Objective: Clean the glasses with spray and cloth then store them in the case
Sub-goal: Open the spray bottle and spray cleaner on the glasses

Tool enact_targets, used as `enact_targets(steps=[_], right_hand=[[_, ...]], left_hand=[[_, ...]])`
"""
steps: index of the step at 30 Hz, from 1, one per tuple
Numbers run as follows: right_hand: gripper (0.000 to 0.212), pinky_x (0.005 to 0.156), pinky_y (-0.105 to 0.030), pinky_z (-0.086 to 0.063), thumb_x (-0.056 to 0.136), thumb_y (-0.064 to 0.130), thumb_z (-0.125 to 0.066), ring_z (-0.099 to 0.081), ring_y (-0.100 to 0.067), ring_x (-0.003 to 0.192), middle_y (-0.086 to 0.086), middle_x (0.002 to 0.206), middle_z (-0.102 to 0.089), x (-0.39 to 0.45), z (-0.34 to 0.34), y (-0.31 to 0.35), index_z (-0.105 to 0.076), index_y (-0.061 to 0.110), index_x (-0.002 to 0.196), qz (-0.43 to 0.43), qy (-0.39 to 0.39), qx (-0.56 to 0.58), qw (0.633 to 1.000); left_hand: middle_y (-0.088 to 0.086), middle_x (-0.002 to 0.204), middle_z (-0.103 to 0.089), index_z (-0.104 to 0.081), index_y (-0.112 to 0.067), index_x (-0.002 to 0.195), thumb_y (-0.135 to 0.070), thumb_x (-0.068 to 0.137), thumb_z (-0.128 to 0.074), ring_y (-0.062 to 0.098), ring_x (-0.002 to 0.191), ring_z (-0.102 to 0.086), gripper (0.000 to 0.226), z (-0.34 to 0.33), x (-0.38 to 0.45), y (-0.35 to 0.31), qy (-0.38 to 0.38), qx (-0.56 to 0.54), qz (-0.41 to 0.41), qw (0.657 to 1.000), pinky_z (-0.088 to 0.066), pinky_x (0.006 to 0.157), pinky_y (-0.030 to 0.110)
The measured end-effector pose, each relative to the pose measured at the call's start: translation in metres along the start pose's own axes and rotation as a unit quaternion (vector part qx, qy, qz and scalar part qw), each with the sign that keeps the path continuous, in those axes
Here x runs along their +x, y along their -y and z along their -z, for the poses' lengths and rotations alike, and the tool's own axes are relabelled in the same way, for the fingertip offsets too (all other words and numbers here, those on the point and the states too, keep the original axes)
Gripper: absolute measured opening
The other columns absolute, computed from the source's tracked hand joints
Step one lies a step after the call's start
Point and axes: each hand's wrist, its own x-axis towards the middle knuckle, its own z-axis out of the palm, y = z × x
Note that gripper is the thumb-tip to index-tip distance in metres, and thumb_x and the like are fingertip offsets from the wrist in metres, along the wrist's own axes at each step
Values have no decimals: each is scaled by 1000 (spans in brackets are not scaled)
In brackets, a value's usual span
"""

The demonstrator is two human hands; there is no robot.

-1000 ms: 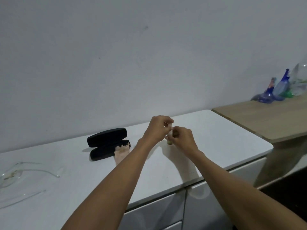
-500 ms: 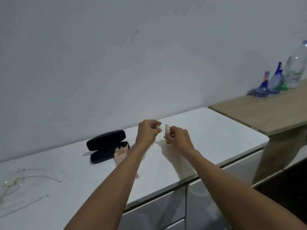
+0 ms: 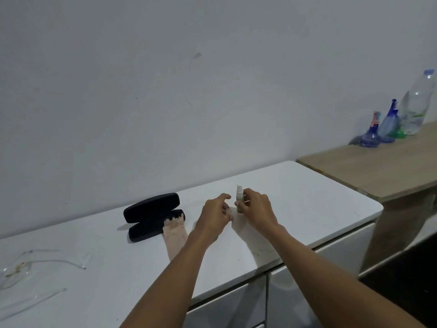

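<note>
Glasses [image 3: 28, 268] lie at lower left; right hand [image 3: 256, 209] grasps upright spray bottle [image 3: 239, 197] at centre, left hand [image 3: 216, 214] beside it, fingers loosely spread.

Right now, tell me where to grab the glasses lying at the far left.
Pinch the glasses at the bridge between the lenses, coming from above. They lie flat on the white counter with thin temples spread rightward, so the temples would flex.

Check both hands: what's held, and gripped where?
Right hand grips the small spray bottle around its lower body, nozzle end up. Left hand appears to hold nothing, fingers loosely curled beside the bottle.
</note>
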Motion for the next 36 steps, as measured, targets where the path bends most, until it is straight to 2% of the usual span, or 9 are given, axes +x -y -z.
enact_targets(steps=[3, 5, 8, 11, 16, 19, 25, 30, 36], right_hand=[[12, 73, -38, -52, 92, 20, -67, -70, -26, 81, -8, 81, -74, 0, 2, 4, -62, 11, 86, -4, 7, 5, 1000], [16, 69, -40, -51, 92, 21, -64, -66, -29, 76, -9, 75, -71, 1, 5, 14, -59, 9, 83, 13, -14, 1, 1000], [13, 65, -40, -48, 95, 22, -59, -61, -26, 73, -6, 77, -67, 2, 6, 48, -61, 9, 92, 75, -66, 14, 995], [17, 70, -33, -37, 99, 18, -56, -55, -24, 82, -6, 93, -61, -1, -7, 95, -60, 7, 112, 151, -85, 29, 984], [35, 81, -38, -46, 102, 15, -50, -57, -23, 94, -8, 115, -61, -21, -57, 178, -50, 8, 137, 226, -40, 104, 968], [50, 86, -30, -42, 102, 14, -47, -61, -22, 107, -4, 130, -62, -39, -91, 218, -39, 17, 151, 266, -4, 141, 954], [66, 75, -38, -47, 100, 13, -43, -55, -22, 79, -4, 95, -56, -83, -149, 277, -24, 37, 159, 331, 66, 142, 931], [63, 81, -36, -41, 96, 9, -43, -54, -25, 82, -6, 91, -56, -106, -182, 300, -34, 36, 153, 338, 113, 161, 920], [61, 80, -34, -38, 96, 10, -43, -54, -20, 84, -3, 91, -57, -120, -200, 311, -34, 35, 151, 335, 152, 176, 913]], left_hand=[[5, 118, -61, -46, -31, 144, 1, 80, -73, 17, 102, -63, 76, 9, -1, -3, 29, 23, -1, 999, -49, 65, 14], [6, 125, -59, -43, -31, 146, -9, 81, -77, 17, 110, -59, 77, 25, 0, -5, 21, 60, -29, 998, -53, 72, 20], [7, 119, -64, -47, -25, 143, -16, 83, -77, 20, 107, -64, 67, 65, -6, -11, -52, 81, -65, 993, -57, 89, 37], [4, 111, -66, -52, -23, 139, -19, 86, -75, 19, 98, -65, 58, 116, -20, -12, -144, 107, -81, 981, -56, 89, 36], [1, 107, -69, -59, -23, 131, -23, 87, -73, 18, 95, -65, 46, 205, -67, 7, -228, 173, -69, 956, -55, 88, 34], [-1, 110, -71, -62, -25, 127, -23, 88, -70, 19, 100, -66, 40, 254, -105, 29, -255, 224, -38, 940, -55, 88, 36], [0, 113, -72, -70, -26, 116, -17, 88, -64, 22, 112, -61, 30, 325, -195, 73, -297, 297, 52, 906, -50, 94, 36], [-2, 126, -66, -70, -28, 116, -12, 77, -58, 24, 121, -55, 44, 348, -259, 95, -269, 331, 129, 895, -45, 102, 39], [-1, 124, -53, -71, -30, 117, -14, 79, -68, 20, 111, -55, 41, 351, -296, 127, -180, 412, 187, 874, -54, 80, 35]])
